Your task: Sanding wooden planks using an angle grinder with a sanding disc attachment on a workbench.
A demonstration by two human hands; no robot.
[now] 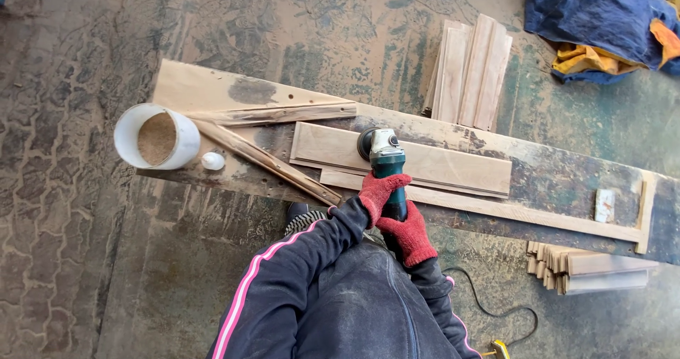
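Head view, looking straight down at a dusty concrete floor (85, 210).

Landmark: long workboard (567, 182) lying flat on the floor, running from upper left to lower right.

Tool: angle grinder (384, 162), green body, grey gear head, dark disc at its front. Its head rests on a pale wood plank (453, 166) that lies on the workboard, near the plank's left half.

Left hand (379, 192): red knit glove, fingers curled shut around the grinder body just behind the head.

Right hand (407, 235): red knit glove, closed around the rear of the grinder body, directly behind the left hand. Both hands grip the same tool; the gloves touch or nearly touch.

Sleeves: dark jacket with pink stripes. Black power cord (489, 306) trails on the floor below the workboard, to the right of the person.

Other items, relative to the workboard:
- A second, thinner plank (524, 214) lies alongside the first one, along the near edge.
- Two rough wooden strips (276, 115) on the left part, meeting in a V.
- White bucket (157, 137) at the left end, holding sawdust; a small white cap (212, 161) just beside it.
- Stack of planks (469, 72) leaning on the far side.
- Stack of short planks (588, 270) on the floor on the near side, right.
- Blue and orange cloth (602, 23) well beyond the far right end.
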